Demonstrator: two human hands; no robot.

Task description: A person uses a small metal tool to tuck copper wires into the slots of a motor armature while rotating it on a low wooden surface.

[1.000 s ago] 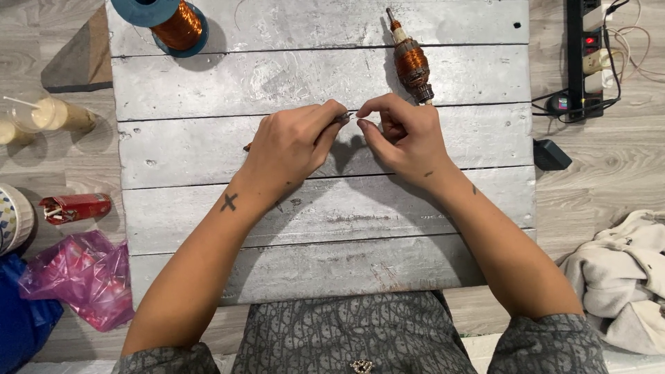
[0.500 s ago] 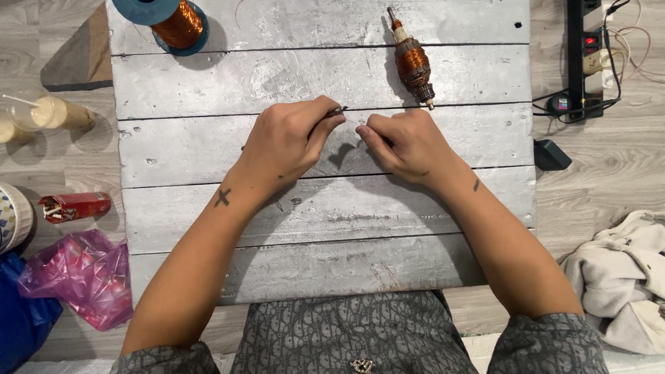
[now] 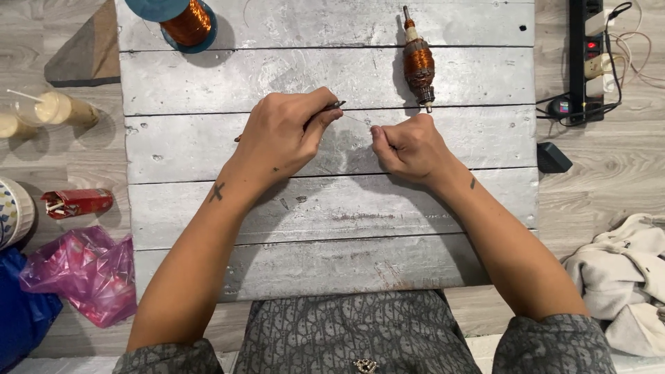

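Two hands meet over the middle of a grey plank table (image 3: 332, 208), and between them runs a thin wire (image 3: 357, 119), barely visible, stretched from one set of fingertips to the other just above the boards. The left hand (image 3: 280, 138) has its fingers closed around a slim dark tool (image 3: 331, 107) whose tip pokes out to the right past the thumb — its other end shows as a reddish point at the far-left side of the hand. The right hand (image 3: 409, 145) is curled into a loose fist, thumb and forefinger pinched together on the wire's end; the two hands sit near each other but apart. Just beyond the right hand, farther up the table, lies a motor armature (image 3: 419, 62) wound with copper, its shaft pointing toward the knuckles. At the far-left corner of the table stands a spool of copper wire (image 3: 185, 21) on a blue flange. Off the table to the left, on the wooden floor, are a pale cup with a straw (image 3: 59, 109), a small red pack (image 3: 76, 202) and a crumpled pink plastic bag (image 3: 83, 273). To the right lie a black power strip (image 3: 585, 48) with plugs and cords, and — nearer — a heap of cream cloth (image 3: 623, 277).
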